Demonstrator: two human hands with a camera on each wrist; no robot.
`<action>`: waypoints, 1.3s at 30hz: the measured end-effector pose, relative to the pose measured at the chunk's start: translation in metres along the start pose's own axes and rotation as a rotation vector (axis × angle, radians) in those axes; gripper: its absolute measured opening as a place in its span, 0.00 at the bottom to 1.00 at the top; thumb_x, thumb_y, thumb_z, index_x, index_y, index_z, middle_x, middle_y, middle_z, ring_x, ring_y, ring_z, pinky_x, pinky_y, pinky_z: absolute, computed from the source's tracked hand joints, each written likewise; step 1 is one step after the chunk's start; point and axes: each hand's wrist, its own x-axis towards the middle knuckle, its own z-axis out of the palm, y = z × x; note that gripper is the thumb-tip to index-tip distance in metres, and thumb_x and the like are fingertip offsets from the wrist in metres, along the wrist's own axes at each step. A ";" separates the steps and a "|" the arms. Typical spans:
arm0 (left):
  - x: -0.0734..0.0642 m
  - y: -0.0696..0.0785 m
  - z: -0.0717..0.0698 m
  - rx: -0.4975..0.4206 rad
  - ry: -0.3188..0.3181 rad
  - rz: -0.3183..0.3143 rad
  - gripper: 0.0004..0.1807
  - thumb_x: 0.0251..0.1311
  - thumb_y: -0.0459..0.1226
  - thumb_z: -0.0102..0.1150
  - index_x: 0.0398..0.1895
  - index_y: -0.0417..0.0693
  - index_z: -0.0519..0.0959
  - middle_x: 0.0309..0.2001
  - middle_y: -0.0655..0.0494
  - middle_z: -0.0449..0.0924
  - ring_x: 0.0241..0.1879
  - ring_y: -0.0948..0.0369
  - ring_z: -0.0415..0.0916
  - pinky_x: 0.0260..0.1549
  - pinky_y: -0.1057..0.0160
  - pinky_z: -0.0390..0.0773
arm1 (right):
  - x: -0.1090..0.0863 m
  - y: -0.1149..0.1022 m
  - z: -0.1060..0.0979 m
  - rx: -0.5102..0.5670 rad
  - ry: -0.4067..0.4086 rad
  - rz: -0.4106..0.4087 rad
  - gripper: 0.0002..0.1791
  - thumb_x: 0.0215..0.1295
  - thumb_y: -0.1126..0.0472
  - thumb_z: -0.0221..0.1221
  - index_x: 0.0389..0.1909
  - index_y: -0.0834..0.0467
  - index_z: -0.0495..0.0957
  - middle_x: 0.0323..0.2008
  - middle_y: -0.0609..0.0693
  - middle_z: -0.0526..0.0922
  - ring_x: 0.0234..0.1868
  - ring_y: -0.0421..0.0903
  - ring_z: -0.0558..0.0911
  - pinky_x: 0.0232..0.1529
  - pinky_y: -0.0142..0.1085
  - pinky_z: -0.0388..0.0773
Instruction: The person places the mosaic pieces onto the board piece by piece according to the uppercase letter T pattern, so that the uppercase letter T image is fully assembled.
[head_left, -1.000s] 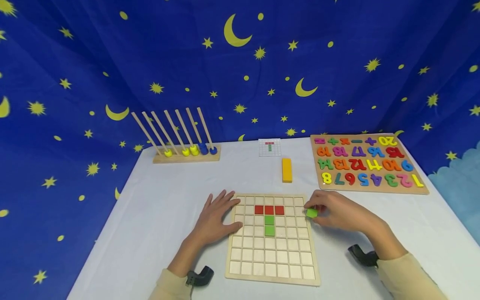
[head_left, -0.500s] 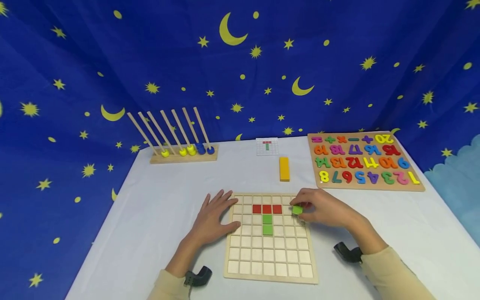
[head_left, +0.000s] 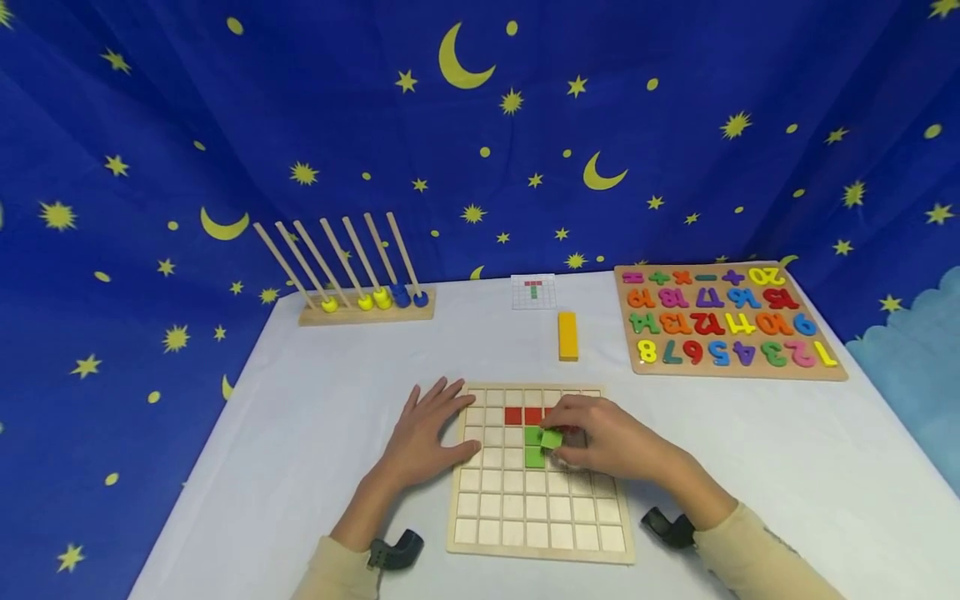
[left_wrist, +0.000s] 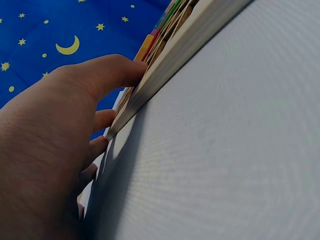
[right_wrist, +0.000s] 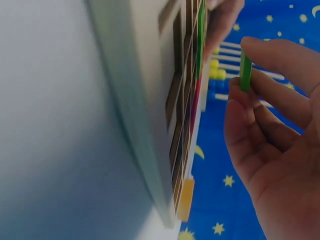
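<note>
A wooden grid board [head_left: 501, 507] lies on the table, with red square tiles [head_left: 513, 416] in a row near its far side and two green tiles [head_left: 534, 457] in the column below them. My right hand [head_left: 611, 435] pinches another green tile [head_left: 552, 439] between thumb and fingers, above the board just right of the green column. In the right wrist view that pinched tile [right_wrist: 245, 72] appears edge-on, apart from the board. My left hand [head_left: 426, 437] rests along the board's left edge with fingers spread; in the left wrist view its thumb [left_wrist: 117, 75] touches the board's rim.
Behind the board lie a yellow-orange block [head_left: 567, 337] and a small card [head_left: 533, 292] printed with a red and green T. A peg stand with beads [head_left: 367, 311] is at the back left. A number puzzle board [head_left: 731, 323] lies at the back right.
My right hand has moved left with the green tile, from the board's right edge to beside the green column. My left hand has stayed at the board's left edge.
</note>
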 end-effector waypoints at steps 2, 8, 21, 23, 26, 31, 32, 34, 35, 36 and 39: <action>-0.001 0.000 0.001 0.000 -0.003 0.003 0.40 0.54 0.67 0.54 0.67 0.60 0.69 0.73 0.60 0.56 0.73 0.56 0.45 0.69 0.46 0.37 | -0.001 -0.004 0.003 -0.012 -0.021 -0.003 0.18 0.59 0.54 0.66 0.51 0.51 0.82 0.45 0.36 0.77 0.43 0.37 0.76 0.46 0.36 0.77; -0.004 -0.001 0.002 -0.012 0.001 0.006 0.40 0.53 0.66 0.56 0.67 0.59 0.70 0.72 0.59 0.57 0.73 0.55 0.47 0.69 0.45 0.38 | -0.003 -0.014 0.013 -0.044 -0.034 -0.032 0.17 0.59 0.53 0.66 0.50 0.50 0.83 0.49 0.37 0.77 0.51 0.37 0.74 0.54 0.40 0.74; -0.005 -0.001 0.004 0.001 -0.002 0.004 0.40 0.54 0.67 0.54 0.67 0.60 0.69 0.72 0.60 0.56 0.73 0.55 0.46 0.69 0.46 0.37 | -0.003 -0.019 0.030 -0.016 -0.143 -0.089 0.16 0.60 0.52 0.66 0.49 0.48 0.83 0.46 0.36 0.76 0.43 0.33 0.75 0.48 0.34 0.76; -0.005 -0.001 0.004 0.002 -0.004 0.002 0.40 0.54 0.67 0.54 0.68 0.60 0.69 0.72 0.60 0.56 0.73 0.55 0.46 0.69 0.46 0.37 | -0.003 -0.018 0.030 -0.007 -0.153 -0.087 0.17 0.59 0.51 0.67 0.50 0.48 0.83 0.45 0.36 0.76 0.42 0.33 0.75 0.48 0.33 0.76; -0.004 0.000 0.003 0.005 -0.012 -0.001 0.41 0.54 0.68 0.53 0.68 0.60 0.68 0.73 0.60 0.56 0.73 0.56 0.45 0.69 0.47 0.36 | -0.003 -0.017 0.029 -0.001 -0.158 -0.081 0.18 0.58 0.51 0.67 0.50 0.47 0.82 0.45 0.35 0.76 0.41 0.33 0.75 0.45 0.32 0.76; -0.001 0.001 0.000 0.006 -0.018 0.002 0.41 0.55 0.68 0.53 0.68 0.60 0.68 0.73 0.61 0.55 0.73 0.57 0.44 0.69 0.47 0.36 | -0.003 -0.015 0.028 -0.026 -0.139 -0.082 0.15 0.60 0.55 0.65 0.49 0.47 0.83 0.44 0.35 0.75 0.40 0.32 0.74 0.44 0.31 0.76; 0.000 0.001 -0.001 0.006 -0.015 0.002 0.40 0.55 0.67 0.53 0.68 0.60 0.68 0.73 0.61 0.55 0.73 0.57 0.44 0.69 0.47 0.36 | -0.002 -0.014 0.028 -0.030 -0.134 -0.081 0.14 0.61 0.55 0.64 0.48 0.47 0.83 0.44 0.35 0.75 0.40 0.32 0.74 0.44 0.31 0.77; 0.001 0.001 -0.002 0.005 -0.011 0.003 0.40 0.54 0.67 0.54 0.68 0.60 0.68 0.73 0.60 0.56 0.73 0.57 0.45 0.69 0.47 0.36 | -0.002 -0.013 0.028 -0.033 -0.127 -0.081 0.13 0.61 0.56 0.63 0.47 0.46 0.84 0.43 0.35 0.75 0.39 0.32 0.74 0.43 0.31 0.76; 0.001 0.001 -0.002 0.003 -0.010 0.002 0.40 0.54 0.67 0.54 0.68 0.60 0.69 0.73 0.60 0.56 0.73 0.57 0.45 0.69 0.47 0.36 | -0.002 -0.013 0.028 -0.031 -0.124 -0.082 0.12 0.61 0.56 0.63 0.47 0.46 0.84 0.42 0.35 0.74 0.38 0.32 0.74 0.42 0.30 0.76; 0.001 0.001 -0.003 0.001 -0.009 0.000 0.40 0.54 0.67 0.54 0.68 0.60 0.69 0.72 0.61 0.56 0.73 0.57 0.45 0.69 0.47 0.36 | -0.002 -0.013 0.028 -0.026 -0.126 -0.082 0.12 0.61 0.56 0.64 0.46 0.45 0.84 0.41 0.35 0.74 0.37 0.32 0.73 0.40 0.29 0.76; 0.000 0.000 -0.002 0.001 -0.008 0.001 0.40 0.54 0.67 0.54 0.68 0.60 0.69 0.72 0.60 0.56 0.73 0.57 0.45 0.69 0.47 0.37 | -0.002 -0.012 0.028 -0.013 -0.129 -0.089 0.11 0.60 0.56 0.64 0.44 0.45 0.85 0.39 0.35 0.73 0.34 0.34 0.72 0.37 0.28 0.74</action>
